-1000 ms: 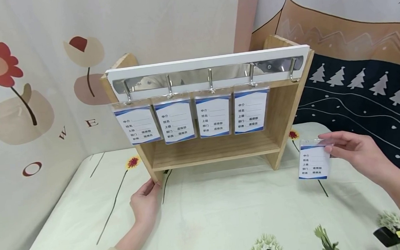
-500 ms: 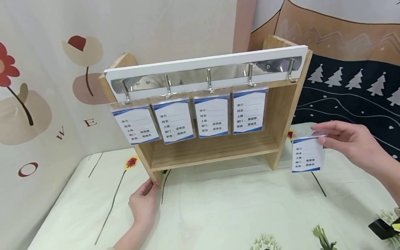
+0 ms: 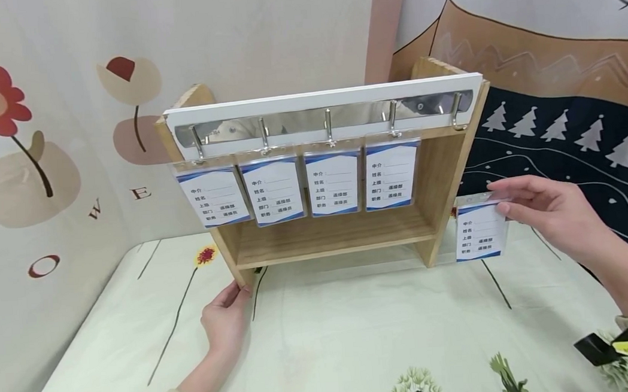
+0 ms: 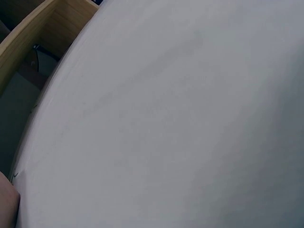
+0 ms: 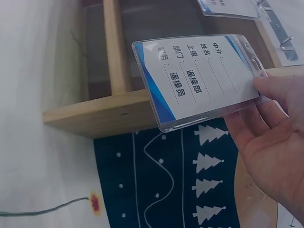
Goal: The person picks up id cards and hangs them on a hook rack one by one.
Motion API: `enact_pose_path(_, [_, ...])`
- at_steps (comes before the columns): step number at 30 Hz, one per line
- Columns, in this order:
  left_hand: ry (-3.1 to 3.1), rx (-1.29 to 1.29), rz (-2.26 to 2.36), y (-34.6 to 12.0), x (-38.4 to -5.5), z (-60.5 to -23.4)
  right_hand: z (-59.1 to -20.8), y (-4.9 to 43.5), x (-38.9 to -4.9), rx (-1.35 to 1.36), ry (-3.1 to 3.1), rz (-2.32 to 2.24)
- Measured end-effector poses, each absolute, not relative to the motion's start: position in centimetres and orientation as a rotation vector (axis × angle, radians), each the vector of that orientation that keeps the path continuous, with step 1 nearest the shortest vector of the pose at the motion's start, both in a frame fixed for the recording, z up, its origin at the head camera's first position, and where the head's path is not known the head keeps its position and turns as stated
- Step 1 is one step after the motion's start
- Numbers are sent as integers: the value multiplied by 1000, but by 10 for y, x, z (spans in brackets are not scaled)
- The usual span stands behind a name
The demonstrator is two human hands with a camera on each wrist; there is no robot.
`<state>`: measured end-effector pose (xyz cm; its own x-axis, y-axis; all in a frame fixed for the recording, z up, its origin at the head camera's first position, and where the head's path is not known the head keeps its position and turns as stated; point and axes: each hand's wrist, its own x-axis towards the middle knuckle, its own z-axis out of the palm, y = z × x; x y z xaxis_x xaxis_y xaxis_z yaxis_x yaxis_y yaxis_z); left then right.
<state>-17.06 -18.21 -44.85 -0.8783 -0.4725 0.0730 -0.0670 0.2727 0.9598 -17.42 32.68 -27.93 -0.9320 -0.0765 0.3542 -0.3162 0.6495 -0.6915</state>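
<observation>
My right hand (image 3: 555, 217) pinches a clear-sleeved ID badge (image 3: 480, 232) by its upper right edge, to the right of a wooden shelf rack (image 3: 333, 237). In the right wrist view, the thumb lies on the face of that badge (image 5: 194, 78) near its slotted end, and the fingers are behind it. My left hand (image 3: 226, 321) grips the foot of the rack's left side panel between thumb and fingers. Several similar badges (image 3: 332, 182) hang from metal hooks (image 3: 328, 125) on the rack's white front bar. The rightmost hook (image 3: 457, 112) holds no badge.
The rack stands on a pale flowered cloth (image 3: 322, 333). Behind it hangs a printed curtain (image 3: 282, 36), with a dark tree-patterned cloth (image 3: 559, 139) at right. A black strap device (image 3: 620, 345) sits at the right wrist.
My right hand has moved left and slightly up with the badge, closer to the rack's right side. The left hand stays at the rack's foot, and the hanging badges have kept their places.
</observation>
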Motion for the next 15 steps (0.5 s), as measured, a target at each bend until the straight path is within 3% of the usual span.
enact_pose_path(15, [-2186, 480, -1645, -182, -170, -448, -264, 312, -185, 404, -2436, 1246])
